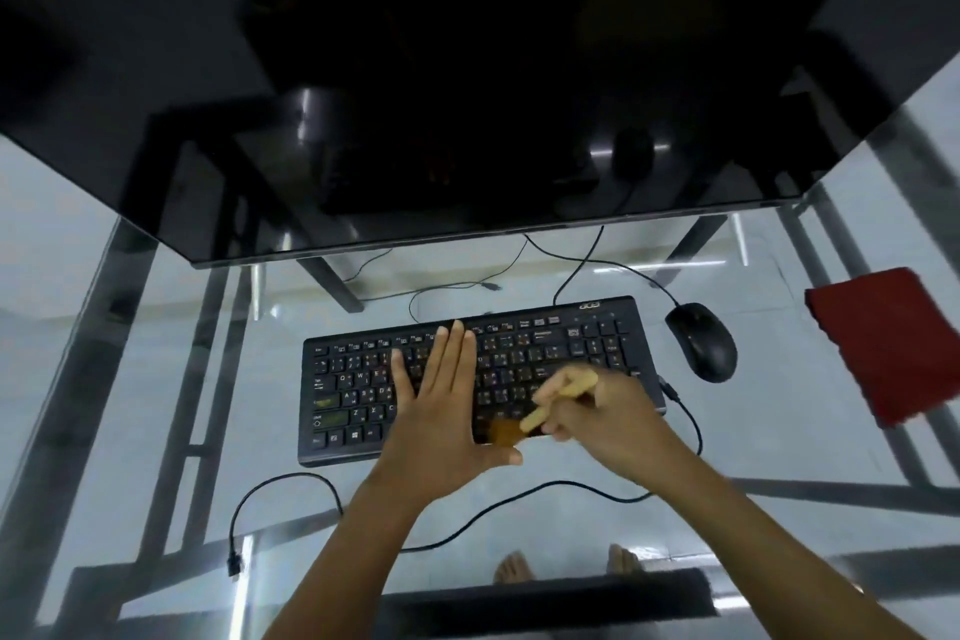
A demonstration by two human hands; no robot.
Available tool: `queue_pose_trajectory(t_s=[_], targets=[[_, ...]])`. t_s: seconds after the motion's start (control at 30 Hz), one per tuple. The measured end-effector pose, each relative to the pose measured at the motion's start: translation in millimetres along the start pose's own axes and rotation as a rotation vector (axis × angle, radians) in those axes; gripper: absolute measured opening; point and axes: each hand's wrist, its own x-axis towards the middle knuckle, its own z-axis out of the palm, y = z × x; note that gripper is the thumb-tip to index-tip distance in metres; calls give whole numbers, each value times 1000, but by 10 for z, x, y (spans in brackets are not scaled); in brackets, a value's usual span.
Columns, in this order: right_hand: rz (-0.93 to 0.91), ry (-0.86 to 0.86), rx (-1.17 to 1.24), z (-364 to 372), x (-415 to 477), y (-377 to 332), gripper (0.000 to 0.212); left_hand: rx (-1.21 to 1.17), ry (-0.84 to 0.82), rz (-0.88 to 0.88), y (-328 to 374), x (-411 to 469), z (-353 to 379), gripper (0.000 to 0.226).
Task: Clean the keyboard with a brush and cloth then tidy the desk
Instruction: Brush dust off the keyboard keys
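A black keyboard [561, 353] lies on a glass desk [156, 431], slightly turned. My left hand [441, 411] rests flat on the keys at the middle, fingers together and stretched out. My right hand [597, 418] grips a wooden-handled brush [558, 398], blurred by motion. Its brown bristles [504, 431] touch the keyboard's lower row beside my left thumb. A red cloth [883, 343] lies at the desk's right edge.
A black mouse [701, 340] sits right of the keyboard, its cable running back under a large dark monitor [467, 94]. A loose black cable [291, 499] loops in front of the keyboard. Desk legs and my bare feet [566, 566] show through the glass.
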Motion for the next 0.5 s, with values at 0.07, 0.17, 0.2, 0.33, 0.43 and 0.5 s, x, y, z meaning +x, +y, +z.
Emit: queue_pose_trajectory(t_s=[0.07, 0.17, 0.2, 0.33, 0.43, 0.5], targets=[[-136, 254, -70, -104, -6, -13, 21, 30, -29, 20, 77, 28, 16, 137], [-126, 144, -3, -245, 5, -43, 18, 44, -55, 15, 166, 66, 23, 136], [-79, 16, -24, -251, 9, -67, 17, 46, -57, 8, 180, 76, 36, 135], [-177, 306, -120, -314, 148, -80, 22, 42, -27, -18, 224, 104, 95, 134], [-112, 153, 61, -338, 240, -117, 17, 68, -21, -28, 245, 121, 126, 131], [-72, 81, 5, -316, 268, -114, 15, 73, -13, -29, 262, 137, 124, 130]])
